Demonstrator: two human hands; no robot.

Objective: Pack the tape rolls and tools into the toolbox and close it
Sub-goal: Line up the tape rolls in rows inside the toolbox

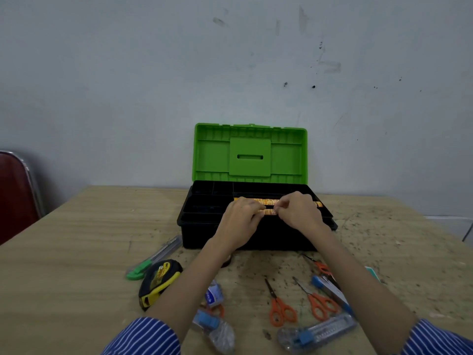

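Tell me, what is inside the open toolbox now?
In the toolbox tray lie long orange strips; the left hand and right hand pinch one. Other compartments look dark; below the tray is hidden.

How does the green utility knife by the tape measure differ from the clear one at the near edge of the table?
The green utility knife is opaque, with a grey body and green end; the clear utility knife is see-through with a blue slider. The green one lies left of the arms beside the toolbox; the clear one lies right, nearest the person. Both rest unpacked on the table.
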